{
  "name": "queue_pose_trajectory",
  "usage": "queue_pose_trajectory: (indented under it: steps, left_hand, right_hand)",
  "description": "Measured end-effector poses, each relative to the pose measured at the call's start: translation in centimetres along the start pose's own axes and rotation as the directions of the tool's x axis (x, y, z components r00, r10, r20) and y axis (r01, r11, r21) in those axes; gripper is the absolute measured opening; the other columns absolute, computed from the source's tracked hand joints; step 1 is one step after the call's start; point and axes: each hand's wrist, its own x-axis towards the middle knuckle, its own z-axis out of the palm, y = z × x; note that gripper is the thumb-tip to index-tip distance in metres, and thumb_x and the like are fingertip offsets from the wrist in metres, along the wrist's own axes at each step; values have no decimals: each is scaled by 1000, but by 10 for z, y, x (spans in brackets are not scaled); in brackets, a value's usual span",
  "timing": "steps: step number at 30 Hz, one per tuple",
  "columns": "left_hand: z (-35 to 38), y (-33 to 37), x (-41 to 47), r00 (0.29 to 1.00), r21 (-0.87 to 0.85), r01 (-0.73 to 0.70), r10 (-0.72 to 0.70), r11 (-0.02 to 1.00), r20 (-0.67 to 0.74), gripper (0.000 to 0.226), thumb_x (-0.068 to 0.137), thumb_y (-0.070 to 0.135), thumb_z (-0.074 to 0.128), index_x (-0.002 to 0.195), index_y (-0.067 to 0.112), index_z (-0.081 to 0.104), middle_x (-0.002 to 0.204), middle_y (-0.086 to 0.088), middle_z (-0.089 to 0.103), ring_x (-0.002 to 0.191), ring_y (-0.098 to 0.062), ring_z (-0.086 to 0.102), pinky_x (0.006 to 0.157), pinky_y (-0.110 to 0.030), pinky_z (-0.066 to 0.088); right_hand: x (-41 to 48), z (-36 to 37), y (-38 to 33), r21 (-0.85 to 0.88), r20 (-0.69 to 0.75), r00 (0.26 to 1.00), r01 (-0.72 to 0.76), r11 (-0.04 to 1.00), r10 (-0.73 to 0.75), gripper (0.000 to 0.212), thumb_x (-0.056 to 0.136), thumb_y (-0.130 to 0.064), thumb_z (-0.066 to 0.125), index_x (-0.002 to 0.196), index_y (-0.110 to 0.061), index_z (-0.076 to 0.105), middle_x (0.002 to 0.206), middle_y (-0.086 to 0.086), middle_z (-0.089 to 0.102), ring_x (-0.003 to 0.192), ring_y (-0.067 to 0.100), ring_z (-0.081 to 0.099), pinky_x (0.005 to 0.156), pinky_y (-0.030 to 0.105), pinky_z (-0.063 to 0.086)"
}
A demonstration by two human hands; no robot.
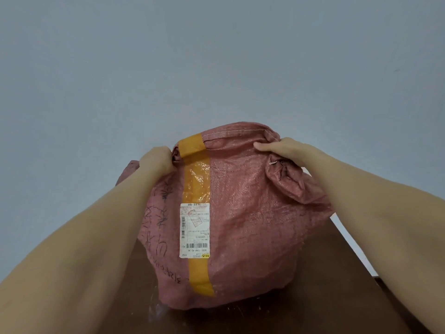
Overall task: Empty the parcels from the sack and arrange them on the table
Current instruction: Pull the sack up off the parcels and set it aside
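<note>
- I'm standing the bulging pinkish-red woven plastic sack [240,213] on the dark brown wooden table [337,285], right in front of me, with the plain grey-blue wall [216,56] behind it.
- My left hand [156,160] is curling tight round the bunched fabric at the sack's upper left corner, just beside the strip of yellow packing tape [196,179].
- My right hand [284,148] is gripping the upper right edge. The thumb is lying across the front of the weave; the fingers are tucked behind, out of sight.
- The white stitched seam [236,131] is running along the top between my hands, and the white shipping label [194,230] is reading upside down, with black handwriting [159,213] beside it. So I'm judging that I'm holding the sewn end up and the mouth is down against the table.
- No parcels are showing yet; the sack is looking full and lumpy, so they're probably all inside.
- By my reckoning I'm at the very start: the emptying step, nothing arranged.
- Next, I'm thinking the move calls for lifting both corners evenly so the load slides out of the bottom, keeping it over the table.
- I'm watching the right side especially, where the table edge is lying close to the sack and a parcel could tumble off.
</note>
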Motion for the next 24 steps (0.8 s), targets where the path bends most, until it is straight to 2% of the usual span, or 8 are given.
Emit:
queue_pose_trajectory:
  steps: [3, 6, 9, 14, 16, 18, 22, 24]
  left_hand:
    - [5, 1, -2, 999, -7, 31, -31, 999, -43, 6, 86, 15, 54, 83, 10, 53, 84, -9, 55, 86, -33, 60, 66, -34, 45]
    - [9, 3, 1, 998, 31, 46, -44, 998, -54, 8, 88, 13, 49, 89, 10, 57, 94, -11, 61, 86, -30, 59, 68, -34, 45]
    - [14, 2, 3, 998, 88, 54, -50, 995, -44, 22, 90, 14, 46, 107, 13, 60, 107, -9, 64, 99, -31, 61, 75, -35, 46]
    - [23, -4, 2, 1000, 162, 8, -4, 987, -23, 25, 91, 15, 45, 112, 15, 58, 109, -8, 64, 101, -31, 61, 82, -38, 47]
    - [21, -7, 3, 998, 78, 5, -10, 997, 64, 21, 93, 29, 53, 109, 15, 58, 107, -7, 64, 102, -30, 59, 89, -42, 47]
    - [16, -10, 4, 984, 29, -19, 14, 999, 176, 36, 82, 43, 68, 103, 14, 59, 100, -4, 64, 98, -29, 59, 88, -42, 49]
    - [7, -11, -5, 973, 153, -14, -22, 988, 229, 29, 69, 26, 77, 83, 12, 56, 71, -2, 52, 79, -27, 55, 73, -36, 51]
    - [7, -11, -8, 980, 178, 14, -49, 984, 192, 24, 73, 22, 73, 87, 10, 59, 72, -3, 51, 83, -29, 57, 70, -34, 48]
  right_hand:
    - [-7, -3, -1, -294, 183, 980, -24, 955, 81, 83, 62, -59, 80, 127, -15, 53, 123, 3, 58, 110, 26, 58, 93, 36, 44]
    - [-7, 2, 1, -594, 138, 980, -31, 804, 140, 93, 60, -51, 85, 133, -6, 50, 132, 6, 54, 120, 30, 53, 100, 39, 43]
    - [0, 13, 7, -742, 55, 992, -33, 670, 111, 80, 61, -43, 87, 123, -2, 57, 126, 10, 60, 112, 30, 58, 98, 39, 47]
    - [-1, 21, 14, -733, -171, 984, -101, 672, -39, 46, 80, -28, 71, 121, -10, 59, 125, 10, 60, 112, 30, 59, 85, 33, 47]
    - [-2, 22, 16, -712, -219, 975, -136, 689, -34, 42, 83, -25, 66, 122, -12, 58, 125, 8, 59, 113, 29, 58, 79, 31, 43]
    - [-2, 23, 17, -697, -234, 972, -154, 700, -20, 39, 84, -22, 61, 121, -12, 58, 125, 9, 58, 112, 29, 58, 77, 31, 42]
    - [-1, 27, 17, -701, -276, 960, -175, 691, -36, 38, 87, -18, 52, 124, -13, 56, 129, 9, 56, 117, 30, 55, 79, 31, 38]
    - [-1, 29, 17, -721, -289, 956, -180, 669, -55, 37, 89, -17, 48, 125, -13, 56, 129, 9, 55, 118, 30, 55, 79, 31, 37]
